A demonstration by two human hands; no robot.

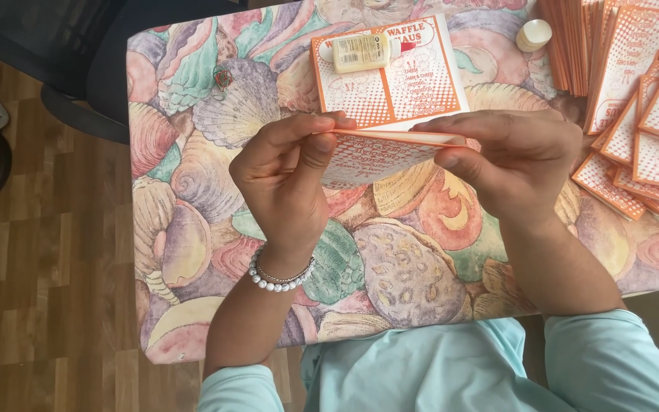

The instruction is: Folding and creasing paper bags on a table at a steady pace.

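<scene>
Grip of both hands (398, 164) on half-hidden folded card (379, 152).

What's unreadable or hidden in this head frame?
- Folded orange-and-white card: its inner faces are pressed together between left hand and right hand.
- Glue bottle: the cap end is partly cut off by the card it lies on.
- Card stacks: cut off by the right and top edges.
- Table: its near edge is hidden by the sleeves.

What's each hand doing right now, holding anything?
Left hand: closed, pinching the left end of the folded orange-and-white card.
Right hand: closed, pinching the same card's right end.
</scene>
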